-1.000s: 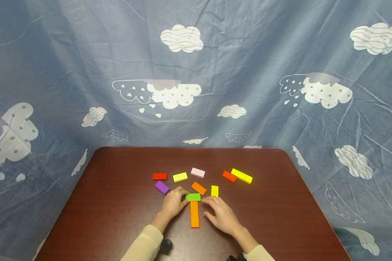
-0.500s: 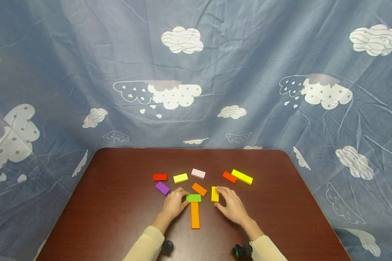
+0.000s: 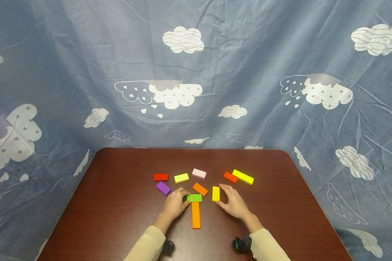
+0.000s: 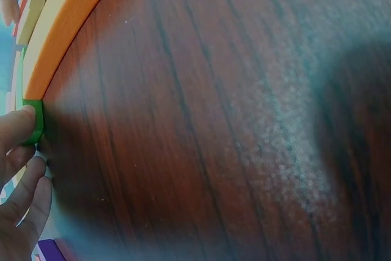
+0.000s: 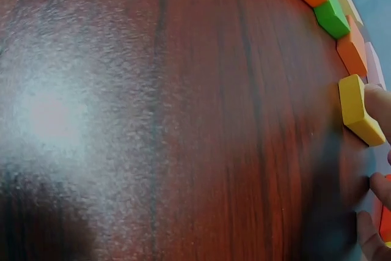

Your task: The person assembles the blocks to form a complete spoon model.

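My left hand pinches the left end of a short green block between thumb and fingers. The block lies crosswise at the far end of a long orange block, forming a T shape. In the left wrist view, the thumb presses on the green block's end. My right hand is at the right side of a short yellow block, thumb at its near end and index finger by its far corner. The right wrist view shows the thumb against this yellow block; the index contact is partly hidden.
Behind lie a short orange block, a pink block, another yellow block, a red block and a purple block. To the right, a red-orange block touches a long yellow block. A cloud-patterned curtain surrounds the brown table.
My right hand has moved right, from beside the green block to the short yellow block, where its index finger shifted from the top to the far corner. The left hand stays at the green block.
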